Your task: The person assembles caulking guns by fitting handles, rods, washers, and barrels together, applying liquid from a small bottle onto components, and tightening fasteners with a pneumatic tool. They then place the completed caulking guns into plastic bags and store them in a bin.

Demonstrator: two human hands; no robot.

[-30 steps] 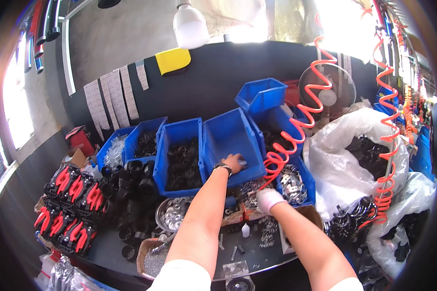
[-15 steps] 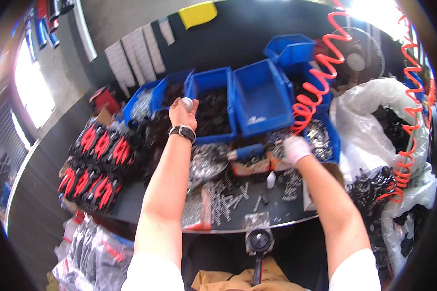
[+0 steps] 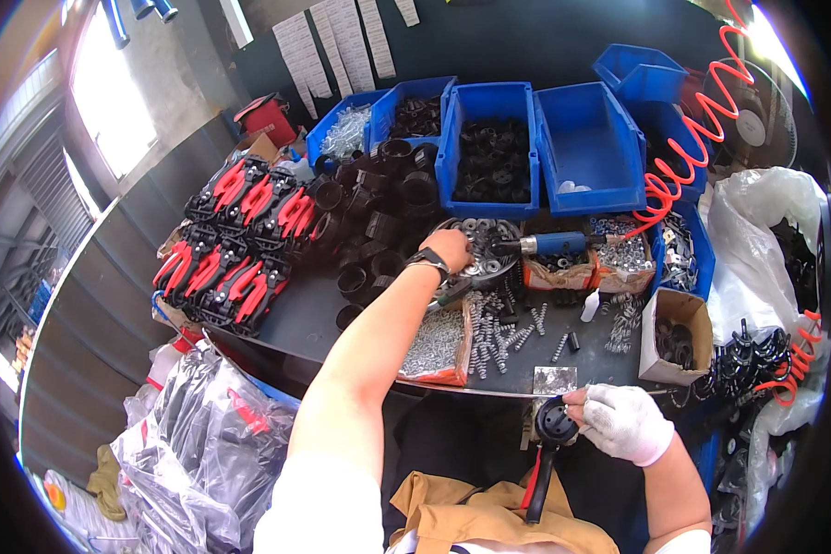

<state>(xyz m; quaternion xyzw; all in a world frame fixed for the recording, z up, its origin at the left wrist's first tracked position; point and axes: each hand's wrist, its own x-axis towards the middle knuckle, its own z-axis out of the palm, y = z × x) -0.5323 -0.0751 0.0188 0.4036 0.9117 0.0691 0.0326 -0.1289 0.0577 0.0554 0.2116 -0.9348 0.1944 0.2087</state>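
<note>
My left hand (image 3: 451,249), with a dark-strapped watch on its wrist, reaches into a round dish of shiny metal washers (image 3: 489,242). Its fingers are curled down among them, and what they pinch is hidden. In front of me, at the table's near edge, sits a black round-headed tool part (image 3: 556,421) with a long black handle and a red lever. My right hand (image 3: 626,423), in a white glove with bare fingertips, is closed at the right rim of that round head. Whatever lies between its fingertips is too small to make out.
Blue bins (image 3: 489,198) line the back. A blue power driver (image 3: 554,244) lies across small-part boxes, below a red coiled hose (image 3: 679,162). Springs (image 3: 499,337) and a white bottle (image 3: 590,307) lie nearer. Red-and-black handled tools (image 3: 240,240) are stacked left; plastic bags (image 3: 203,434) sit below.
My left hand has come down from above the black parts, where it held a small whitish round part, to the washers. My right hand has drawn back from the boxes to the round head.
</note>
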